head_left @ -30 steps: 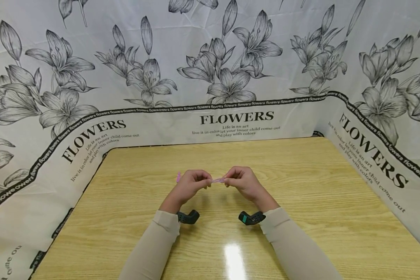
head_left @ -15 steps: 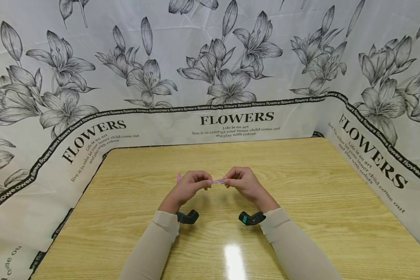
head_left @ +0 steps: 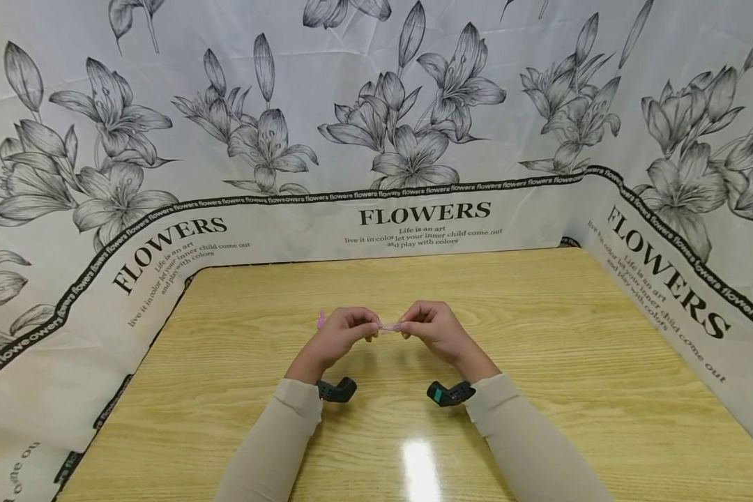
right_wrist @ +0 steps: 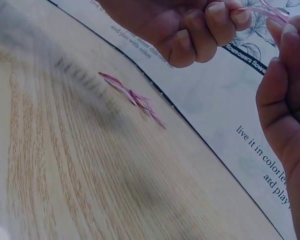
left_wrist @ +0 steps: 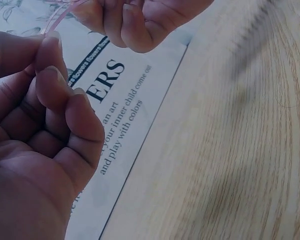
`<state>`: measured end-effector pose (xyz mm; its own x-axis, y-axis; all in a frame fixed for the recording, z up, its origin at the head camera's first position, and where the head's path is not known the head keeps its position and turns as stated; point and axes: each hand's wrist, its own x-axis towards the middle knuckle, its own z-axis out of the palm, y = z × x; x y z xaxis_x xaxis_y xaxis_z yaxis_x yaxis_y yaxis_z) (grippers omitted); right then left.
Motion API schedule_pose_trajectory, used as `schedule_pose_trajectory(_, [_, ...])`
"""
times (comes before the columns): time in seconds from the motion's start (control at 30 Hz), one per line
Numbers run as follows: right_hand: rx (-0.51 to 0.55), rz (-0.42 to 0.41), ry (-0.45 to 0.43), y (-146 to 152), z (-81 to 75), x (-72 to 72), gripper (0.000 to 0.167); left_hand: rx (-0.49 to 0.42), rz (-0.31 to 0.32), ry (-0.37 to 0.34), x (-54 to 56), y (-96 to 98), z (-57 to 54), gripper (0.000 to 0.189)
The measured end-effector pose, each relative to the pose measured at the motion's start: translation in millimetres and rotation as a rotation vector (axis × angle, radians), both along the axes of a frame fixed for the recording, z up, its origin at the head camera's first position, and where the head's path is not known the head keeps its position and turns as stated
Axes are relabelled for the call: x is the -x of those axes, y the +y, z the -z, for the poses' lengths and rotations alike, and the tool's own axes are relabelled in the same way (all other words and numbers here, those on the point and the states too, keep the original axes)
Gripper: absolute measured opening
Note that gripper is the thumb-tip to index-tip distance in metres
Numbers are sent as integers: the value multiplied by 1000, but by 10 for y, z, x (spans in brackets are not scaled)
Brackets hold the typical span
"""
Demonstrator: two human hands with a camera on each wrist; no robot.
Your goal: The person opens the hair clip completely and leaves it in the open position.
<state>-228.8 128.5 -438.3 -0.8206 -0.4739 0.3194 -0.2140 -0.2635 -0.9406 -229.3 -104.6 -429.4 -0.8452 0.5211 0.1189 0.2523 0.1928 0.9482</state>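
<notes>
Thin pink strands (head_left: 390, 327) stretch across the short gap between both hands, above the table. My left hand (head_left: 345, 330) pinches one end between thumb and forefinger. At the other end, my right hand (head_left: 438, 328) pinches them in the same way. Seen from the left wrist, the strands (left_wrist: 60, 19) bow in a slight curve and split into several fine fibres. The right wrist view shows a loose loop in the strands (right_wrist: 267, 12) close to the left fingertips. Both held ends are hidden by the fingers.
A small pink bundle of similar strands (right_wrist: 132, 97), looped at one end and frayed at the other, lies on the wooden table (head_left: 508, 390) beyond the left hand. A flower-printed cloth (head_left: 288, 230) borders the table at the back and sides.
Both hands keep their pinch on the pink strands and stay almost in place. The right fingertips sit very slightly nearer the left ones; the head view has shifted a little.
</notes>
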Motion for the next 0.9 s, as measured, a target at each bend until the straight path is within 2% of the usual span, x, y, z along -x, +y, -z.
schedule_pose_trajectory(0.23, [-35,47,-5,15,17,14,11,36,-25,-19,9,5,4,21])
schedule_pose_trajectory(0.53, [-109,76,-36,48,79,35,2,82,-56,-43,27,21,68,21])
schedule_pose_trajectory(0.7, [-163,87,-54,84,108,56,18,99,-64,-46,33,24,92,20])
schedule_pose_trajectory(0.9, [-217,108,-63,108,117,67,22,114,-59,-33,37,26,94,25])
